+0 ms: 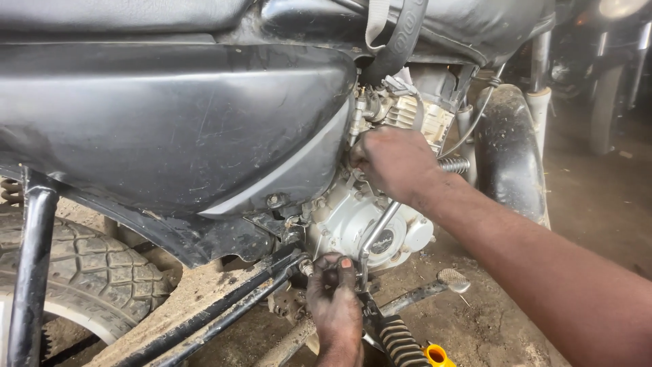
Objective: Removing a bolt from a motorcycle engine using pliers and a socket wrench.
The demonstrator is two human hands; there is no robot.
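Observation:
A black motorcycle fills the view, its scuffed side panel point(176, 129) on the left and the silver engine case point(353, 224) in the middle. My right hand point(394, 163) reaches in from the right and presses against the engine just behind the side panel, fingers curled on a part that I cannot make out. My left hand point(333, 299) comes up from the bottom edge and grips a dark part beside a small bolt point(305, 266) at the bottom of the engine, near the kick lever point(377, 234).
The rear tyre point(75, 265) sits at lower left behind a black frame tube point(30, 272). The front wheel with its mudguard point(509, 149) stands at right. A footrest peg point(451, 278) and a ribbed rubber footrest point(401, 343) lie low over the dirt floor. Another motorcycle point(611, 75) stands behind.

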